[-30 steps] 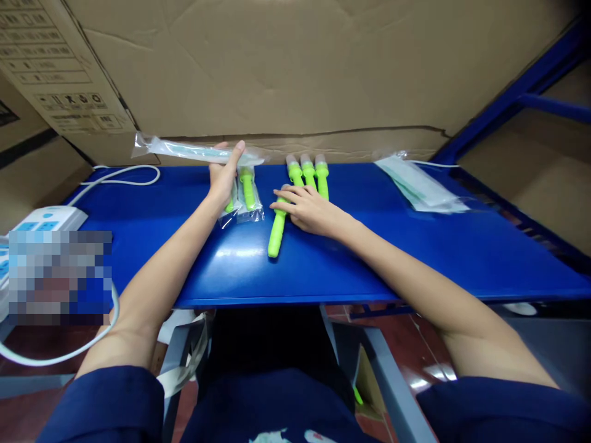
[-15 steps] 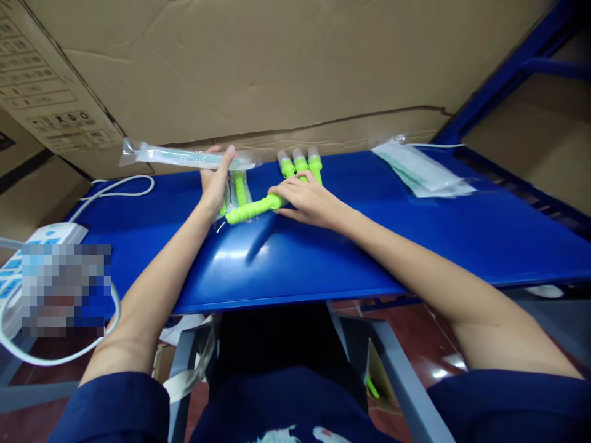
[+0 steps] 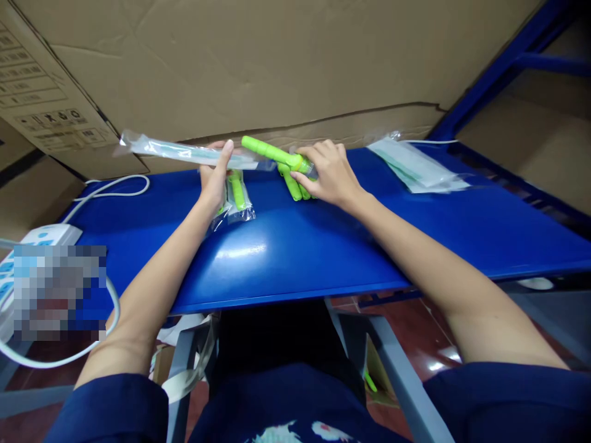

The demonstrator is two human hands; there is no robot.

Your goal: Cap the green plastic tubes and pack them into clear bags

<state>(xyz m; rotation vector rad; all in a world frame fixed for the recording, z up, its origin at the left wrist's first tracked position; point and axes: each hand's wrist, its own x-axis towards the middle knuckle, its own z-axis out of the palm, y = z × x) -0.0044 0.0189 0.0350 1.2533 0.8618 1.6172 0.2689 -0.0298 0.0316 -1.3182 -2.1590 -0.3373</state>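
Note:
My left hand [image 3: 216, 178] is closed on a long clear plastic packet [image 3: 180, 150] with a white and pale green strip inside, held level above the table. My right hand [image 3: 330, 172] grips a lime-green torch-shaped stick [image 3: 268, 149] by its clear-capped end. The stick's ribbed handle points left and up, its tip just behind and above the packet's right end; whether they touch I cannot tell. Under my left hand lie bagged green sticks [image 3: 237, 192], partly covered. Several loose green sticks [image 3: 293, 187] rest beneath my right hand, their clear caps hidden.
Flat white-green packets [image 3: 415, 165] lie at the right on the blue table [image 3: 295, 258]. A white power strip [image 3: 50, 237] with a looping cable stands at the left, beside a blurred-out patch. Cardboard [image 3: 277, 67] walls the back, and a blue metal frame [image 3: 489, 67] rises at the right.
The green stick in my right hand has been lifted off the table and swung so its handle points up and left. My left hand still holds the packet in about the same place.

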